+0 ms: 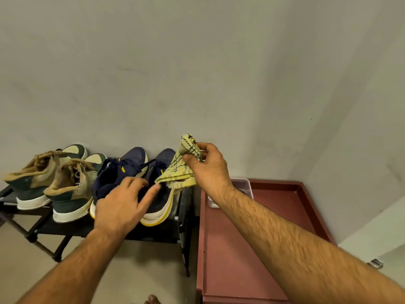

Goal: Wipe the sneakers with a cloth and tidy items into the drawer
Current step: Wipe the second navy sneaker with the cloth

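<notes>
- Nearest to us, our left hand (122, 200) hovers over the heel end of the navy sneakers (131, 178), fingers spread and relaxed, gripping nothing. We can't tell whether the fingertips actually touch the shoe, it's a bit blurred.
- We'd say the step here is getting one navy shoe steadied so the wiping can start. Best bet: plant that left hand on the heel collar, or lift the shoe off the rack, so it doesn't slide when we rub.
- The navy pair sits at the right end of the black shoe rack (65, 227), heels at the front edge, toes toward the wall. The green and tan sneakers (50, 183) are just beside them, toward the left end.
- Our right hand (206, 165) pinches the yellow cloth (182, 170) bunched between thumb and curled fingers, held above the right-hand navy shoe, loose end hanging near its collar.
- Tip: fold the cloth into a flat pad first. A dangling corner will probably snag the laces.
- Start on the white and yellow sole edge, since grime likely shows most there.
- Right of the rack, the reddish drawer unit (274, 207) has a small white tray (247, 185) at its back left corner, contents too hidden to tell.
</notes>
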